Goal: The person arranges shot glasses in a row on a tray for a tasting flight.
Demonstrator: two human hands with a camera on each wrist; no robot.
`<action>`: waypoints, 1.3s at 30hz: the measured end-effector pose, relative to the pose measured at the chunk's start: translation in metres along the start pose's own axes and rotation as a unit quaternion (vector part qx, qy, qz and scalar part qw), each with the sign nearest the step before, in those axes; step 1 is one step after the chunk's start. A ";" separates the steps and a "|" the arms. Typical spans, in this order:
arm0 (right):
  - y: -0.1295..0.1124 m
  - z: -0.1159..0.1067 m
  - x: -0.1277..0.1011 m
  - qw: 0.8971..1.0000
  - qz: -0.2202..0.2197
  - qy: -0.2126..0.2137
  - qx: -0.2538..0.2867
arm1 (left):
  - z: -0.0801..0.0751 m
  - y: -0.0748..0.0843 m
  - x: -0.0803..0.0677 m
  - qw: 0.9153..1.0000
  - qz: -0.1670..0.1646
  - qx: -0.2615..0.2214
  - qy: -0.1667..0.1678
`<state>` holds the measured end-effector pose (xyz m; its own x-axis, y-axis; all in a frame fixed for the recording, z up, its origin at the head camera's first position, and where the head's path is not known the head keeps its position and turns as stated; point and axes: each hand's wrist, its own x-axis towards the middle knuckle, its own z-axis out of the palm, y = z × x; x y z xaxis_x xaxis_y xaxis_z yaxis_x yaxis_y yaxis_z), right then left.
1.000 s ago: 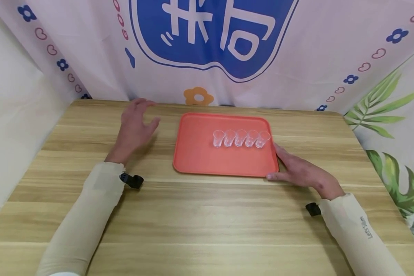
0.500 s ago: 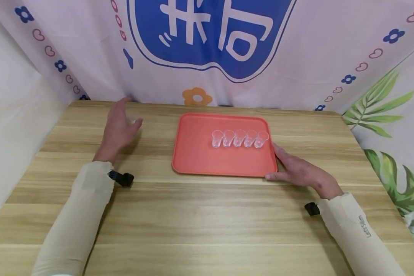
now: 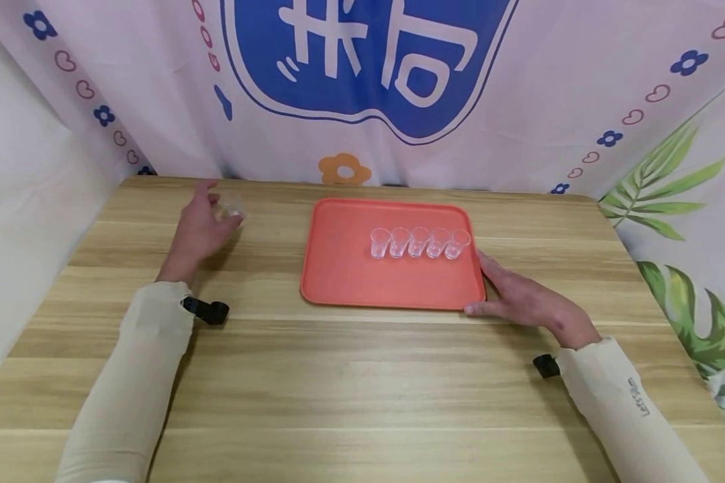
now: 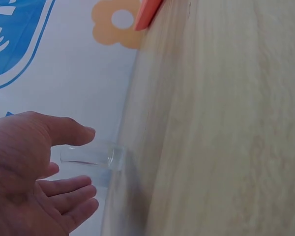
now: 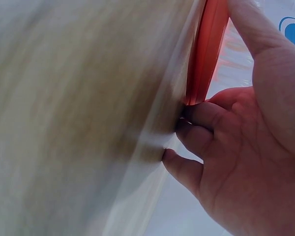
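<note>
A clear shot glass (image 4: pixel 91 156) stands on the table at the back left. My left hand (image 3: pixel 196 228) is around it with thumb and fingers spread to either side, and gaps show between fingers and glass in the left wrist view. A red tray (image 3: pixel 338 268) lies mid-table, with a row of several clear shot glasses (image 3: pixel 419 243) upright on its right half. My right hand (image 3: pixel 528 298) rests at the tray's front right corner, thumb at the front edge and fingers along the right side. In the right wrist view its fingertips (image 5: pixel 174 160) are down at the table, by the tray's edge.
The wooden table (image 3: pixel 362 382) meets a printed cloth (image 3: pixel 266 147) along its back edge, close behind my left hand. Bare tabletop lies between the left hand and the tray. A black wrist camera (image 3: pixel 208 311) sticks out from the left sleeve.
My left hand has moved left, away from the tray, and its fingers have come in around the lone shot glass. The right hand has stayed at the tray's corner.
</note>
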<state>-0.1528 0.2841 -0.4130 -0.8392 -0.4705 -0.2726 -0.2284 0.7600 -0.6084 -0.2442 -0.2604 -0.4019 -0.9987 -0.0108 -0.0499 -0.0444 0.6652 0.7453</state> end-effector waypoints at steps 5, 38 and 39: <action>-0.001 0.000 -0.001 1.000 -0.007 0.001 0.005 | -0.001 -0.004 0.000 1.000 -0.012 0.003 -0.020; -0.003 -0.001 -0.001 1.000 -0.010 0.002 0.004 | 0.006 -0.012 0.002 1.000 0.014 0.015 0.010; -0.003 -0.002 -0.001 1.000 -0.008 0.001 0.004 | 0.006 -0.013 0.002 1.000 0.014 0.016 0.009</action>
<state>-0.1520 0.2827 -0.4094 -0.8364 -0.4813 -0.2621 -0.2377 0.7494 -0.6180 -0.2458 -0.2642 -0.4156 -0.9998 -0.0060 -0.0173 -0.0166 0.6885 0.7251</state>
